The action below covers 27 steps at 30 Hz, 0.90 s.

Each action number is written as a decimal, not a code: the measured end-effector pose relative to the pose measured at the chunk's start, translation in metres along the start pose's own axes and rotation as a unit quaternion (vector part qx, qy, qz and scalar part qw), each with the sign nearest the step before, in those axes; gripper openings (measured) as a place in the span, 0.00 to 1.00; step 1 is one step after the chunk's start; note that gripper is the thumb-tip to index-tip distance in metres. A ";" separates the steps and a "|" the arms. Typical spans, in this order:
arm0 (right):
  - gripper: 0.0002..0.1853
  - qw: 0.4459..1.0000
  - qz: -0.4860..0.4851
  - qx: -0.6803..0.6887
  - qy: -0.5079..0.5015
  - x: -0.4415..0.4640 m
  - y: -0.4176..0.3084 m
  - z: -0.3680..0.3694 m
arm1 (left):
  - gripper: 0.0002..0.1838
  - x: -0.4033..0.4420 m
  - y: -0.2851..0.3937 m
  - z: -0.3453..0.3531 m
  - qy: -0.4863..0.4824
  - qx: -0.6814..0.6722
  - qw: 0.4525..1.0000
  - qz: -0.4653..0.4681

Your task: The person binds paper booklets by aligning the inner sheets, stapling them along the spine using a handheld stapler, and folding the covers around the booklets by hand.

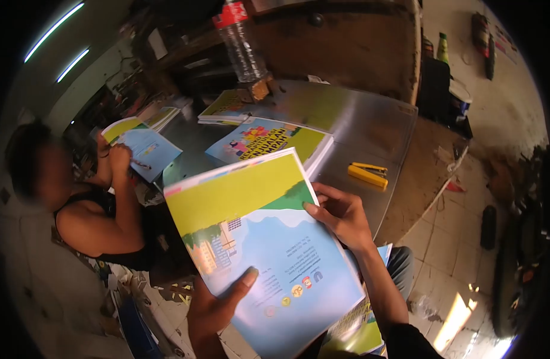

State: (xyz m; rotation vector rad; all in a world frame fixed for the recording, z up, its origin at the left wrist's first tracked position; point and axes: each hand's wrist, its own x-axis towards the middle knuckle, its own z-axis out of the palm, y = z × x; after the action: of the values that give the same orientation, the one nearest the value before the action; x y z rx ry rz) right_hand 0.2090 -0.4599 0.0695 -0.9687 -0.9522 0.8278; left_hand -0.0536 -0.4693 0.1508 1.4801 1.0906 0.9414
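Note:
A booklet (pixel 269 233) with a green and blue cover is held up in front of me, tilted, its small printed text upside down. My left hand (pixel 218 305) grips the lower left edge, thumb lying on the cover. At the upper right edge my right hand (pixel 344 215) pinches it between thumb and fingers. Just beyond lies a stack of similar booklets (pixel 266 139) on the metal table (pixel 370 119). A yellow stapler (pixel 368 175) rests on the table past my right hand. Another booklet (pixel 360 332) shows below, near my lap.
To the left a co-worker (pixel 101 227) sits holding a similar booklet (pixel 146 152) with both hands. A plastic bottle (pixel 242 51) stands on a small block (pixel 257 90) at the back. More booklets (pixel 224 107) lie near it. The table's right edge borders a tiled floor (pixel 430 239).

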 end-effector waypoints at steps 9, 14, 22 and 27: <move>0.33 0.995 -0.021 0.062 0.071 0.006 0.004 -0.007 | 0.27 0.089 0.061 -0.057 0.201 -0.099 0.923 0.313; 0.36 0.997 -0.058 0.008 0.053 -0.008 -0.009 -0.007 | 0.21 0.178 0.015 -0.010 0.075 0.256 0.852 0.451; 0.31 0.960 -0.139 -0.239 0.053 -0.052 -0.056 -0.061 | 0.37 0.223 -0.051 0.048 -0.226 0.438 0.753 0.436; 0.18 0.851 -0.135 -0.447 0.240 -0.058 -0.017 -0.124 | 0.18 0.098 -0.016 0.106 -0.191 0.197 0.906 0.322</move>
State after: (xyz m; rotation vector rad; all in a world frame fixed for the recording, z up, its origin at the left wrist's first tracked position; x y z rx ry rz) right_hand 0.3051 -0.5541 0.0379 -1.6872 -0.9935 -0.1746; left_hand 0.0721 -0.4041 0.1193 2.3302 0.5092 0.8294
